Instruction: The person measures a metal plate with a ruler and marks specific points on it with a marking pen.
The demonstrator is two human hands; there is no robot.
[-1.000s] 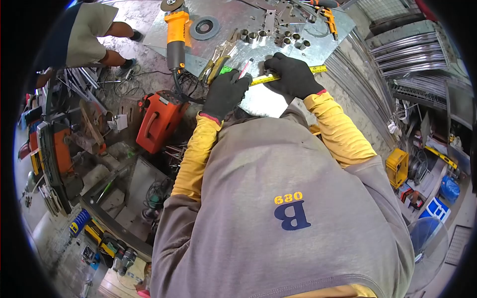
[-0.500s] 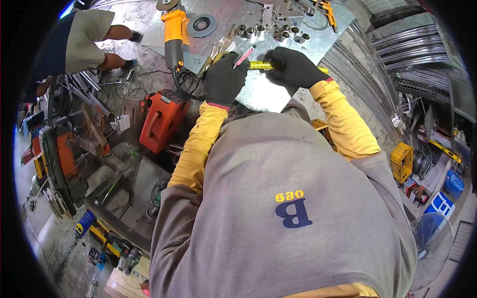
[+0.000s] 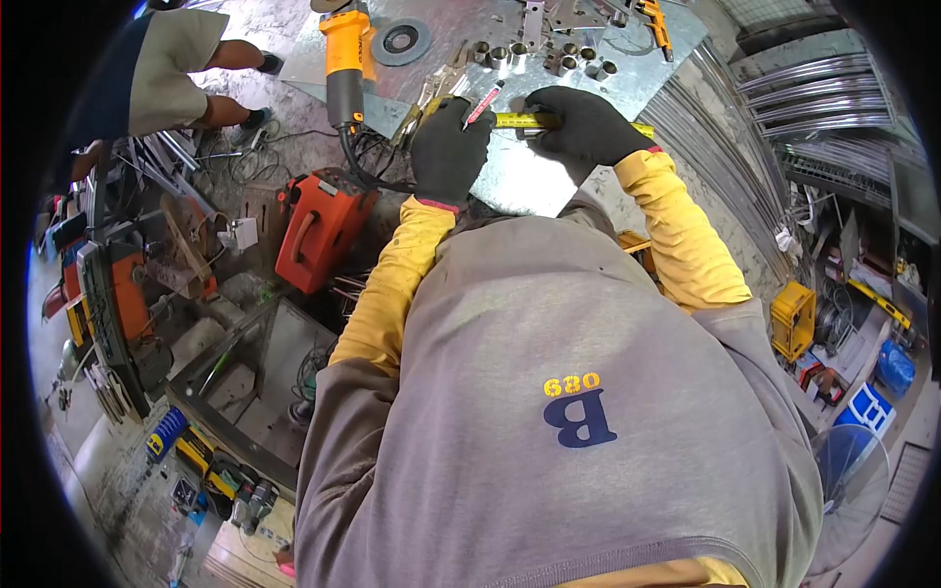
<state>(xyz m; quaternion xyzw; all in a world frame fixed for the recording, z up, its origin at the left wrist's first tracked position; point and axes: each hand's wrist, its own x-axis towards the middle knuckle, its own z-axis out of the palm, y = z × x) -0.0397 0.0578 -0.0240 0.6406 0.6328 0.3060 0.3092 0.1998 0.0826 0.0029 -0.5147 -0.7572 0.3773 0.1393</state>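
A red-and-white marker [image 3: 482, 105] sticks up from my left hand [image 3: 449, 155], which is black-gloved and closed around it. The yellow blade of a tape measure [image 3: 517, 121] stretches from beside the left hand across to my right hand [image 3: 585, 125], its end showing past the right wrist. The right hand, also gloved, is closed over the blade, with a short bit of shiny metal just below it. Both hands are over the near edge of the metal-topped table [image 3: 451, 54]. The fingertips are mostly hidden.
An angle grinder [image 3: 343, 69], a flap disc [image 3: 401, 41], several short pipe pieces [image 3: 519, 54] and an orange air gun [image 3: 655, 27] lie on the table. A red machine [image 3: 321, 233] stands at the left, near cables. Another person's legs [image 3: 230, 83] are at upper left. Long metal bars [image 3: 720, 171] lie right.
The view has shifted slightly. Both hands keep nearly the same pose, with the marker and tape blade still between them.
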